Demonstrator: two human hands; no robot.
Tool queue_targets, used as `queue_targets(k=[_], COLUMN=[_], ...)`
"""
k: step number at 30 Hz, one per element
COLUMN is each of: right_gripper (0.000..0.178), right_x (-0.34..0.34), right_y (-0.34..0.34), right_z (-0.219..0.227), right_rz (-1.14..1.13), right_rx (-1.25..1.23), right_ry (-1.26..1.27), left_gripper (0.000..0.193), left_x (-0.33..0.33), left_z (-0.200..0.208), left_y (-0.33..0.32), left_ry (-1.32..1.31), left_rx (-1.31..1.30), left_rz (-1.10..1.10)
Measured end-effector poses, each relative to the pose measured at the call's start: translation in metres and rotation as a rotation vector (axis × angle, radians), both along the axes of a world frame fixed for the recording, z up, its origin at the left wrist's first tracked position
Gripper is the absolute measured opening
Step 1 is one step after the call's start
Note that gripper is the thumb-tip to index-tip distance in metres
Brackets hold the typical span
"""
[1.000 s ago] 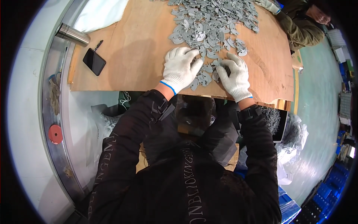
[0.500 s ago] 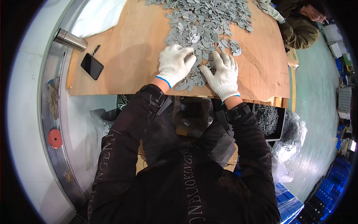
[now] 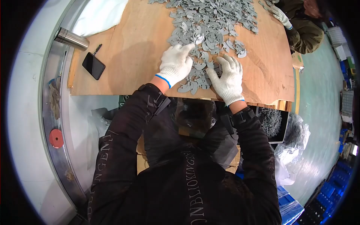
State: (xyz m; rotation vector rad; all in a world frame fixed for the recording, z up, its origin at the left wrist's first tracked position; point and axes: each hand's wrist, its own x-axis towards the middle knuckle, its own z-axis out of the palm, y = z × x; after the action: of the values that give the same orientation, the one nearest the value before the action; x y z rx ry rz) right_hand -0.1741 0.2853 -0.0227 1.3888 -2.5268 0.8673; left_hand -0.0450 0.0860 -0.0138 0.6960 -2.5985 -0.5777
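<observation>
A large heap of flat grey curved parts [image 3: 212, 33] covers the upper middle of the wooden tabletop [image 3: 138, 67]. A thinner strip of these parts [image 3: 197, 77] runs down between my hands to the near edge. My left hand [image 3: 176, 63], in a white knitted glove, is at the left side of the strip. Its index finger stretches toward the heap, apart from the thumb, and I see nothing held. Right of the strip, my gloved right hand [image 3: 228, 78] lies open with thumb and fingers spread. A few parts show beside its thumb; its palm is hidden.
A black phone [image 3: 93, 66], a pen [image 3: 98, 49] and a steel flask [image 3: 72, 39] are at the left. White cloth [image 3: 99, 17] lies behind them. A co-worker's gloved hand [image 3: 279, 15] reaches in at the far right. A black bin of thin pieces [image 3: 270, 122] stands below the right edge.
My left index finger has straightened out from its bend toward the thumb. My right hand has shifted slightly right and nearer to me. The whole view has shifted slightly.
</observation>
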Motion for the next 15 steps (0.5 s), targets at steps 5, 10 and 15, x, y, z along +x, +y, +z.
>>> queue_targets(k=[5, 10, 15], right_gripper=[0.060, 0.061, 0.060], right_x=[0.001, 0.001, 0.007], right_y=[-0.001, -0.002, -0.004], right_z=[0.002, 0.006, 0.010], right_rz=[0.025, 0.033, 0.051], right_rx=[0.001, 0.026, 0.068], right_ry=[-0.009, 0.004, 0.069], left_gripper=[0.042, 0.039, 0.035], left_x=[0.002, -0.002, 0.011], left_z=[0.004, 0.013, -0.001], left_y=[-0.005, 0.003, 0.004], left_ry=[-0.103, -0.133, -0.099], left_rx=[0.033, -0.014, -0.087], left_rz=[-0.035, 0.006, -0.066])
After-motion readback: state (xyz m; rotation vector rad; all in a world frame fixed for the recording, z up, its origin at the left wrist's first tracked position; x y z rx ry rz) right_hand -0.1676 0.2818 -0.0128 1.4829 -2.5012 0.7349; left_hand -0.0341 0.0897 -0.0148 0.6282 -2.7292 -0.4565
